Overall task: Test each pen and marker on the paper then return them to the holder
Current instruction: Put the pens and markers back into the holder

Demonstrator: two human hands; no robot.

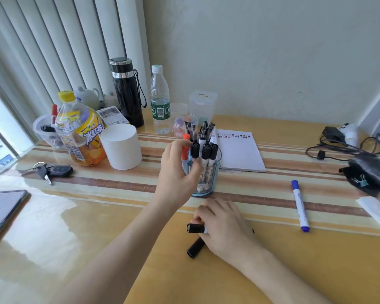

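Holder: a clear blue-tinted holder stands on the striped runner mid-table, just in front of the notebook.
In the holder: black-capped markers upright at the front, an orange-capped marker at the left, and a bunch of pens with black clips at the back.
Left hand: the left hand reaches to the holder's left side, thumb and fingers curled round the leftmost marker. Whether they also touch the holder wall cannot be told.
Right hand: the right hand rests low on the yellow table in front of the holder. It grips a held marker lying level, black cap pointing left.
Loose piece: a black tube lies partly under the right hand; cap or whole marker, unclear.
Blue marker: the blue marker lies on the runner, well to the right.
Notebook page: lined, with a row of small black, red and blue marks along the top.
Plastic cup: a clear plastic cup at far left holds a red marker and something dark.
Tea bottle: the yellow-capped tea bottle shows amber liquid low down.
Water bottle: the water bottle is capped and green-labelled.
Small jar: a clear small jar behind the holder holds pastel rounded pieces.
Lidded box: the clear lidded box is shut, contents unclear.
Flask: a closed black flask.
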